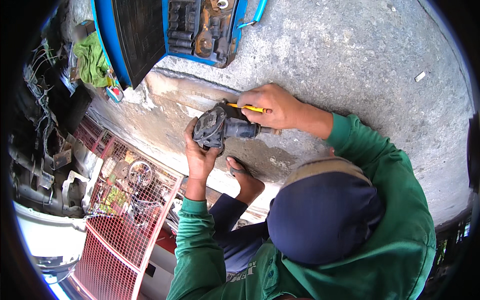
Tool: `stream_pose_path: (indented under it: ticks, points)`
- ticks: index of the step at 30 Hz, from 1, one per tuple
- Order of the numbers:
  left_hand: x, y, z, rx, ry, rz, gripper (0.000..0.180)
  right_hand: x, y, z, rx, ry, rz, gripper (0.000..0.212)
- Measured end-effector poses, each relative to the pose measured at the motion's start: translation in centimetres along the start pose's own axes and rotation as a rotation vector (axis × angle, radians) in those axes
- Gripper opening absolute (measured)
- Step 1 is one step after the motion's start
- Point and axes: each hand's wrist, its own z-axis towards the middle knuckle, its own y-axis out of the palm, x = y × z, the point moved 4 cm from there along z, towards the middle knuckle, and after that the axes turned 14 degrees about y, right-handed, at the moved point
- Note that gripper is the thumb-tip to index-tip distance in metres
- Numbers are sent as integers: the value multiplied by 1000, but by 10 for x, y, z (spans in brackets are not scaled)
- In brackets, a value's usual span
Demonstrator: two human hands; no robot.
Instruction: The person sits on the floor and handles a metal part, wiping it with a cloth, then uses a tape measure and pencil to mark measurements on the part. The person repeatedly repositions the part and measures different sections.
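Neither of my own hands shows. A co-worker in green sleeves and a dark blue cap (325,220) squats in front of me, seen from above. The co-worker's left hand (201,160) steadies a dark, greasy metal housing (210,125) with a round cover. A cylindrical neck (241,128) extends from it to the right and ends in a thin shaft. The co-worker's right hand (272,105) grips a slim yellow-handled tool (255,108), its tip against the upper edge of the housing. That tip is too small to make out.
An opened blue toolbox (235,30) with sockets lies at the top, a blue-handled tool (259,11) beside it. A green cloth (91,59) lies left of its lid. Red mesh panels (117,235) stand lower left, below vehicle parts (50,170). A sandalled foot (245,182) is near the housing.
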Motion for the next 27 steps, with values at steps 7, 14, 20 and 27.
stream_pose_path:
  ticks: [7,14,20,27]
  points:
    - [-6,-8,-1,-28,61,59,93,-24,-19,-1,52,18,78,10]
    - [-3,-9,-1,-69,93,183,96,-83,-80,34,-28,48,10,14]
    - [3,-8,4,-90,107,264,98,-109,-25,101,-115,-93,-246,26]
    - [9,-17,9,-151,137,369,101,-99,61,183,-474,80,-623,24]
